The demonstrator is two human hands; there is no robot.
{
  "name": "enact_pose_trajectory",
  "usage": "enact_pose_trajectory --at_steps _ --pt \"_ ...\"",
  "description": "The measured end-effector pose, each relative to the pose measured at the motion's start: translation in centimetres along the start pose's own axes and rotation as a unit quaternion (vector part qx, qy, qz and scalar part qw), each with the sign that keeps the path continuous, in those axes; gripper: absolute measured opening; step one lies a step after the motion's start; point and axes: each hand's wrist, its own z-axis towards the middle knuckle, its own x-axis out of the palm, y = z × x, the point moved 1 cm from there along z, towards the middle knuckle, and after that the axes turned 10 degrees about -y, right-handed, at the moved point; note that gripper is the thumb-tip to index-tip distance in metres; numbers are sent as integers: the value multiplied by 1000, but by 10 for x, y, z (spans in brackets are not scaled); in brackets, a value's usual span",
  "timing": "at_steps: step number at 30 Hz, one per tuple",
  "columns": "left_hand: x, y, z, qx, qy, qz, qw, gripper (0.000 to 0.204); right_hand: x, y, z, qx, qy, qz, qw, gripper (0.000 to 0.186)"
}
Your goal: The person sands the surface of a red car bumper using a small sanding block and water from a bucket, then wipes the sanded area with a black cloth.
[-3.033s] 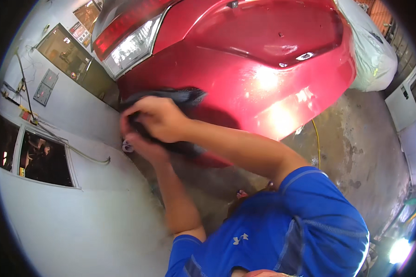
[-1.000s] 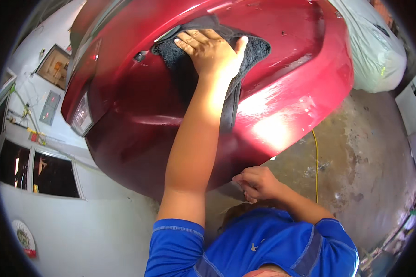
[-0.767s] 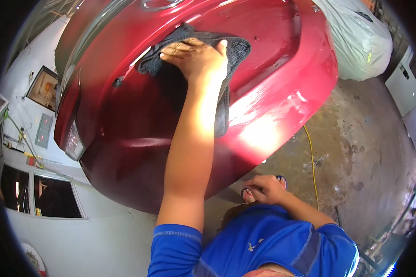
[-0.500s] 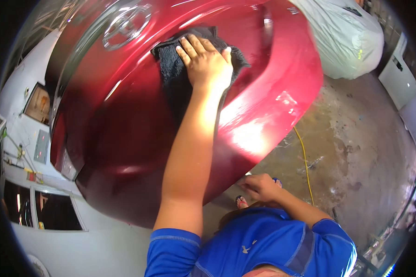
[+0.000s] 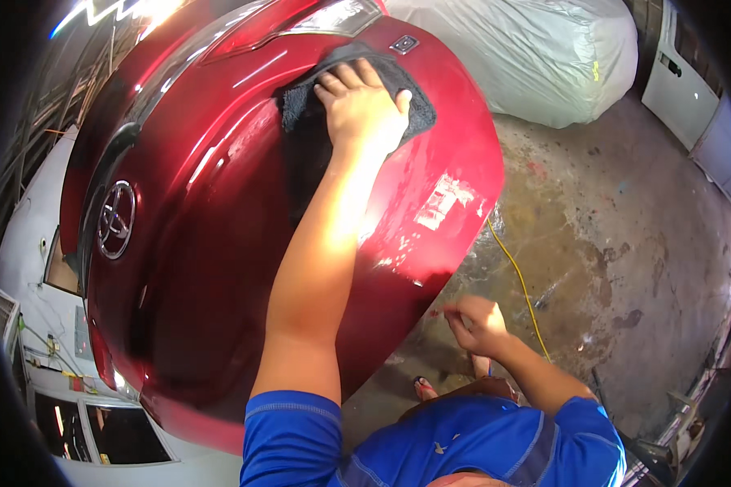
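My left hand [image 5: 361, 111] lies flat on a folded black microfiber towel [image 5: 420, 114], its fingers spread and the palm pressing it down. Under the towel is the glossy dark red rear panel of a car [image 5: 211, 300], with part of the cloth hanging below my wrist. Just above the towel, toward the far side, are a tail light [image 5: 333, 18] and a small chrome badge [image 5: 404, 44]. Beside the car's edge my right hand [image 5: 477, 321] hangs in the air, touching nothing. Its fingers are loosely curled, with nothing visible in them.
A chrome emblem [image 5: 117, 219] sits on the car at the left. Behind stands another car under a pale grey cover [image 5: 536, 61]. A yellow cord [image 5: 518, 272] runs along the stained concrete floor [image 5: 625, 243]. White door panels [image 5: 681, 89] lean at the far right.
My viewpoint has shifted to the right along the car, so the emblem now sits further left. My left hand and the towel have slid along the panel to beside the tail light.
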Motion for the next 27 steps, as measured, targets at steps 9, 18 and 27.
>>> enact_pose_trajectory --at_steps 9,18,27 --pt "-45 96 -18 -225 -60 -776 586 51 43 35 318 -296 -160 53 940 35" --pt "-242 153 -278 -330 -41 -410 849 40 4 -70 524 -77 5 -158 984 67" --pt "-265 145 -378 -530 -167 -358 750 38 -20 -121 468 -81 -78 -74 991 74"
